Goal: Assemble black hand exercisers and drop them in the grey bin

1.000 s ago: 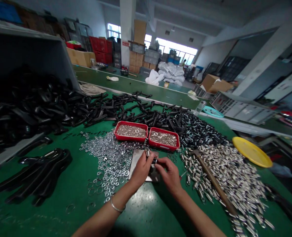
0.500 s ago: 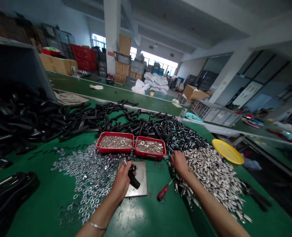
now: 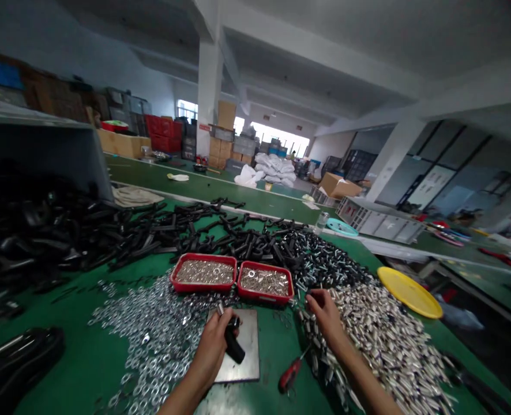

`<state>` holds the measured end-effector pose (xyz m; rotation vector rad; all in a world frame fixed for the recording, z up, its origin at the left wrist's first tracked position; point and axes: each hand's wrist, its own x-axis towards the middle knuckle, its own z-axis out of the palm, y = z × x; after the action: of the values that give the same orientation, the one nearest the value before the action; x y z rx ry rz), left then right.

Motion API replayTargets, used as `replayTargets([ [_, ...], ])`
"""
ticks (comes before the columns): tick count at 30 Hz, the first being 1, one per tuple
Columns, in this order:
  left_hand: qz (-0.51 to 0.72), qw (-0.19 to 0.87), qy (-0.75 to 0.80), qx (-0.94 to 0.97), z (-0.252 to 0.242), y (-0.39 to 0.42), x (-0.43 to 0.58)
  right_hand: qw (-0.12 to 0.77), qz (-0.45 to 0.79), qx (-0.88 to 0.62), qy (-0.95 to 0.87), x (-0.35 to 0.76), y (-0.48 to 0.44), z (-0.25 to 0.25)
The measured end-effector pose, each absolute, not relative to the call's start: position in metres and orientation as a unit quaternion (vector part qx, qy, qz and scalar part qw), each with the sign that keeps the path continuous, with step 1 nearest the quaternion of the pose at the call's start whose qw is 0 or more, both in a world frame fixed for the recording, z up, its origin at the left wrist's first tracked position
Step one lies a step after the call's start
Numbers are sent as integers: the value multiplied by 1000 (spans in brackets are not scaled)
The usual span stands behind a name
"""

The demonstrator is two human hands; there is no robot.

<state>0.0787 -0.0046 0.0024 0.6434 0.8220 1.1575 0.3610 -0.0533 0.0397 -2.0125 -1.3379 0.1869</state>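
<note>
Change since a second ago: the hands are no longer together at the steel plate. I see the right hand split off to the right and now sitting on the left fringe of the silver pin pile, same spot as half a second ago. Its fingers are curled down into the pins, and I can't tell whether it has one pinched. The left hand stays over the plate, clenched round the black handle part. The part's lower end angles down toward the plate, and a short metal stud sticks up above the thumb. The part sits mid-worktop toward the near edge, just in front of the two red trays. The red-handled screwdriver lies loose on the worktop between the plate and the pin pile, with neither hand on it. My read: the two-hand work on the part is paused, with one hand holding and the other in the stock. The washer spread left of the plate and the black handle heap toward the far-left side look untouched. The yellow plate sits by the right edge.
</note>
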Motion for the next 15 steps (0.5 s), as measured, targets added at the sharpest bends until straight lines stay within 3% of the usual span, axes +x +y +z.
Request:
replayTargets([
  [2, 515, 720, 355, 300, 4, -8, 80, 408, 202, -681, -573, 320, -78, 44],
  [4, 505, 728, 337, 318, 3, -12, 82, 408, 261, -624, -613, 284, -96, 52],
  [12, 451, 705, 333, 435, 5, -23, 81, 327, 179, -554, -745, 248, -99, 53],
  [15, 435, 690, 335, 472, 6, -23, 79, 340, 150, -542, -754, 242, -96, 44],
])
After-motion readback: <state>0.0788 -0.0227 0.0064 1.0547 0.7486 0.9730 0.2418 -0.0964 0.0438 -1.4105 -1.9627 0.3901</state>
